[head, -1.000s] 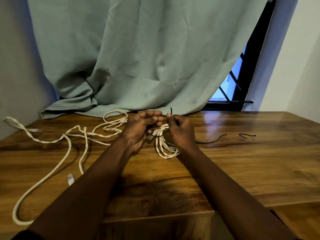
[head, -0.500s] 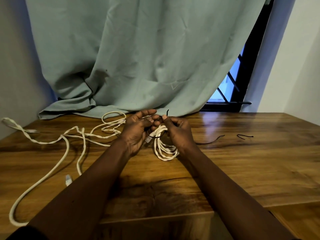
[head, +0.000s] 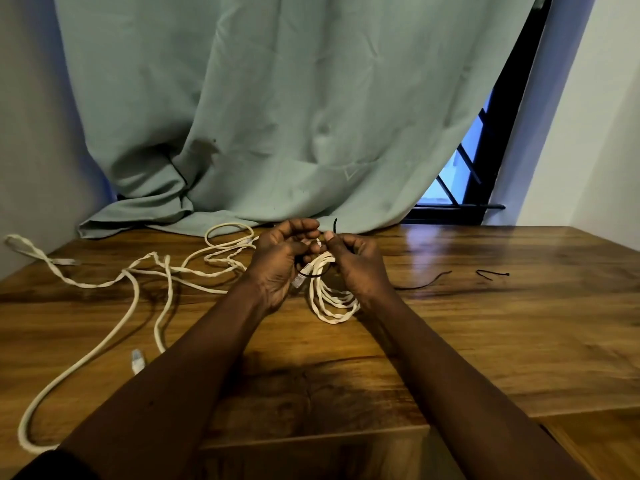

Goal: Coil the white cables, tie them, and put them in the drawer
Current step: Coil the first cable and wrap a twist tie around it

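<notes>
Stands partway through tying the first bundle. Holds a small coil of white cable (head: 334, 301) at the middle of the tabletop (head: 485, 341), lower loops touching the wood, with the left hand (head: 280, 268) curled round its top and the right hand (head: 360, 268) just beside it, fingers (head: 330, 239) pinching the upright tail of a black tie (head: 313, 274). Shows the tie looped round the coil, seemingly not yet cinched. Leaves much to do: pulling it tight, then coiling and tying the loose white cable (head: 133, 299) sprawled to the left, likely with the spare black ties (head: 424, 285) lying to the right. Reveals no drawer in view.
</notes>
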